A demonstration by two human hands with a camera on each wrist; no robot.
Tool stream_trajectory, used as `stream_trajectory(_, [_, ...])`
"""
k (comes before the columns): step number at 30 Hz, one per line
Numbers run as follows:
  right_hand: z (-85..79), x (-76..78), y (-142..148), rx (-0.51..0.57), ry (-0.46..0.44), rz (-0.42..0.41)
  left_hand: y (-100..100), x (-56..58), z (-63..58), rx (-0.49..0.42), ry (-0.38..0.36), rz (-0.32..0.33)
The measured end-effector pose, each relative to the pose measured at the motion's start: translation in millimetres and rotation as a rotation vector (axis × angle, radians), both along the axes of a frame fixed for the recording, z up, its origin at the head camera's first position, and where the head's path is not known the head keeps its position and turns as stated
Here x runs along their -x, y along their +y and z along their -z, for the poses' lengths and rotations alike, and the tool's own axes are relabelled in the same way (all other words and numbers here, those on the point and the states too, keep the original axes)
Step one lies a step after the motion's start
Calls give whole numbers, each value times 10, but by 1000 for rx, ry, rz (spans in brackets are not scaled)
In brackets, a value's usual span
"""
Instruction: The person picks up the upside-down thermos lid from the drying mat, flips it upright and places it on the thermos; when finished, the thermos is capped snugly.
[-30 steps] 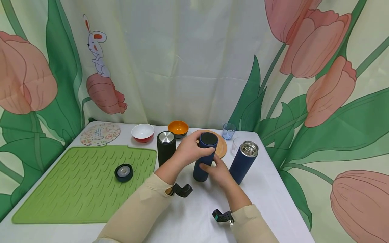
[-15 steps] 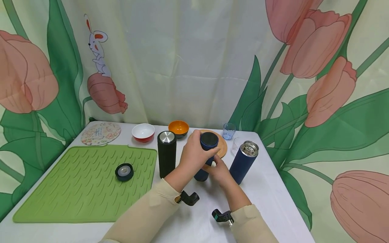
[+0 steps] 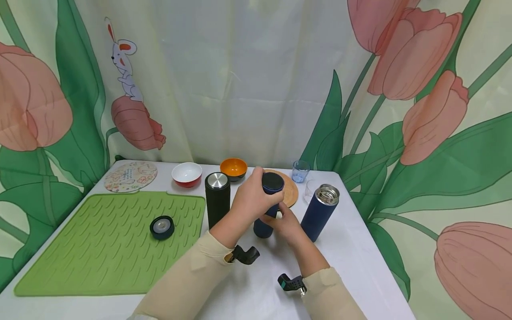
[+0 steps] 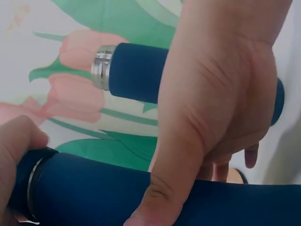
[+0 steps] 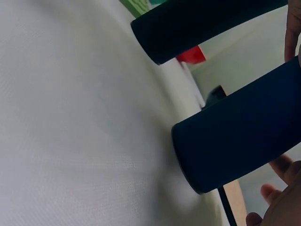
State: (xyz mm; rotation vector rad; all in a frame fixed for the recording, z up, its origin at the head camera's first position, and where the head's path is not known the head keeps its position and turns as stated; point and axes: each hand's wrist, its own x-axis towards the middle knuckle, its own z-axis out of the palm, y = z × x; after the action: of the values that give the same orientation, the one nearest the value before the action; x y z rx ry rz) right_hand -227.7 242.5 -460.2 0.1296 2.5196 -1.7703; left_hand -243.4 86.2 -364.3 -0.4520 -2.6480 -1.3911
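A navy thermos (image 3: 262, 229) stands upright on the white table between both hands. My left hand (image 3: 251, 200) grips its dark lid (image 3: 273, 181) from the left, thumb across the near side. Lower down, my right hand (image 3: 287, 225) holds the thermos body from the right. A thin silver ring shows at the seam below the lid in the left wrist view, where the left thumb (image 4: 21, 136) presses on the lid. Just right of the hands stands a second navy thermos (image 3: 318, 220), uncapped, its steel mouth bare. A black thermos (image 3: 218, 200) with a steel-topped lid stands to the left.
A loose round lid (image 3: 162, 227) lies on the green drying mat (image 3: 100, 249) at left. Along the back are a floral round mat (image 3: 131, 176), a red-and-white bowl (image 3: 187, 174), an orange bowl (image 3: 234, 168), a wooden board (image 3: 291, 193) and a blue glass (image 3: 300, 171).
My left hand has turned around the lid, its wrist swinging right and then slightly back. The right hand keeps its hold on the thermos body.
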Motion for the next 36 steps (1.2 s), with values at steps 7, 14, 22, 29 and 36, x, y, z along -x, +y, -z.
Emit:
stream_trajectory(7, [-21, 3, -6, 10, -18, -4, -13, 7, 92, -74, -6, -3])
stream_trajectory(14, [-43, -9, -2, -23, -3, -9, -56, 45, 185, -189, -1, 63])
stream_trajectory(22, [-4, 17, 1, 1, 18, -7, -86, 45, 255, -236, -24, 97])
stream_trajectory(29, [-15, 4, -1, -16, -28, 11, -24, -18, 289, -242, -50, 34])
stream_trajectory(36, [-4, -3, 28, -1, -33, -5, 76, -65, 186, -168, -54, -81])
